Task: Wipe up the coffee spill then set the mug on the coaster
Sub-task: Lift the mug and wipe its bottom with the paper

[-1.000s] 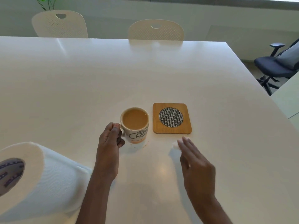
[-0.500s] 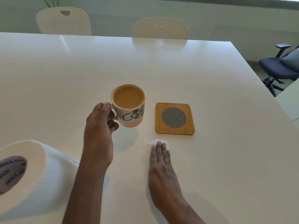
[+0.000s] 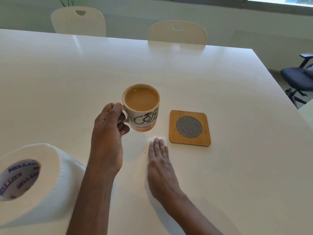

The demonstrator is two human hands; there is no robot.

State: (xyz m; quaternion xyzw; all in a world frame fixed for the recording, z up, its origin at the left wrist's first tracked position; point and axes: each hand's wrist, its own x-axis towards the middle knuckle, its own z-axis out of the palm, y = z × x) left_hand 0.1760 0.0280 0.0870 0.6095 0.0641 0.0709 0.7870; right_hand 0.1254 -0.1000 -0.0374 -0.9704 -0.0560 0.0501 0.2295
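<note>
My left hand (image 3: 108, 131) grips the handle of a white mug (image 3: 141, 107) full of milky coffee and holds it lifted above the white table (image 3: 220, 167). My right hand (image 3: 160, 160) lies flat on the table, fingers pressing a small white paper tissue (image 3: 156, 138) that shows past the fingertips. A tiny brown coffee speck (image 3: 145, 152) sits just left of that hand. The square bamboo coaster (image 3: 190, 128) with a round woven insert lies bare, just right of the tissue and the mug.
A large roll of paper towel (image 3: 32, 177) lies on its side at the near left. Two cream chairs (image 3: 78, 21) (image 3: 177, 33) stand at the table's far edge. A dark office chair (image 3: 299, 78) stands beyond the right edge.
My left hand has lifted the mug off the table. My right hand has flattened onto the tissue and slid it left, over the spot below the mug.
</note>
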